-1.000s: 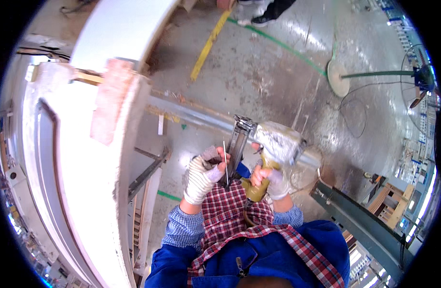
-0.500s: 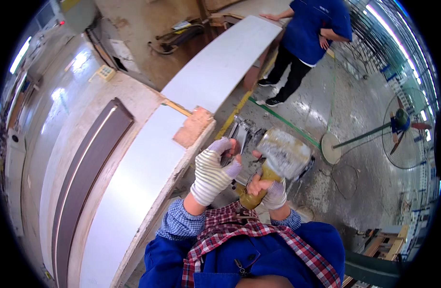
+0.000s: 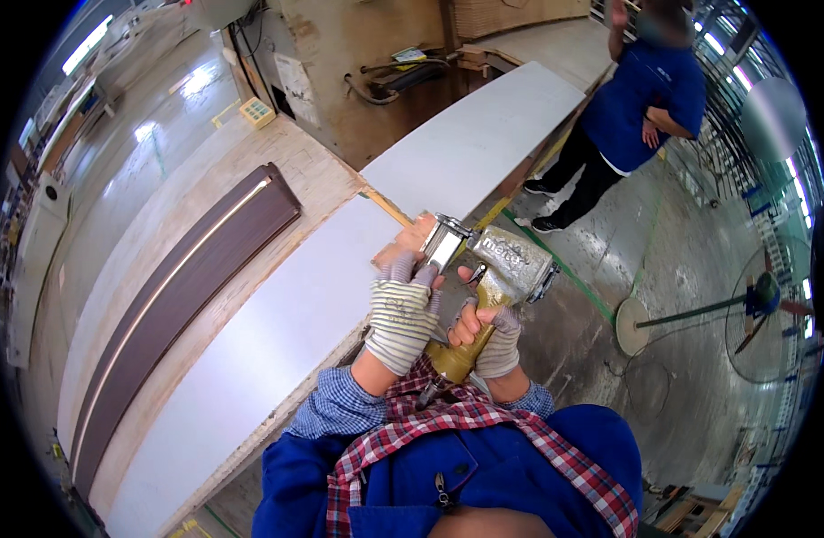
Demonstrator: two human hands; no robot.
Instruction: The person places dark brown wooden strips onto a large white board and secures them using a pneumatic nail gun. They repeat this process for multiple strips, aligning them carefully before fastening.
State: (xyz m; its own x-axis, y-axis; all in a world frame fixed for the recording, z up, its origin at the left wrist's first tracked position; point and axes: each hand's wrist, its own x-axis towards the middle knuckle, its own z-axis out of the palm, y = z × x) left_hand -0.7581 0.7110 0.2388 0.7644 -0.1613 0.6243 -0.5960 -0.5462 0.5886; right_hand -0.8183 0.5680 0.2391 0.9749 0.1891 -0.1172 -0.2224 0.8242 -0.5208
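My right hand (image 3: 494, 339), in a fingerless-tipped knit glove, is wrapped round the yellow handle of a pneumatic nail gun (image 3: 512, 260). The tool is held in front of my chest, its worn silver head to the right. My left hand (image 3: 401, 316), in a striped glove, has its fingers closed on the end of the gun's metal magazine (image 3: 442, 247). Just beyond these fingers a pinkish-brown piece of wood (image 3: 401, 242) lies at the corner of the white panel (image 3: 268, 305), partly hidden by the magazine and hand.
A dark brown curved board (image 3: 183, 287) lies on the bench to the left. A small keypad-like device (image 3: 257, 112) sits at its far edge. Another white panel (image 3: 475, 134) extends ahead. A person in blue (image 3: 641, 117) stands far right, near a standing fan (image 3: 762, 305).
My left fingers, loosely curled near the magazine before, have closed on it. The nail gun has turned and come into clear view. My view has shifted, and the person has raised an arm.
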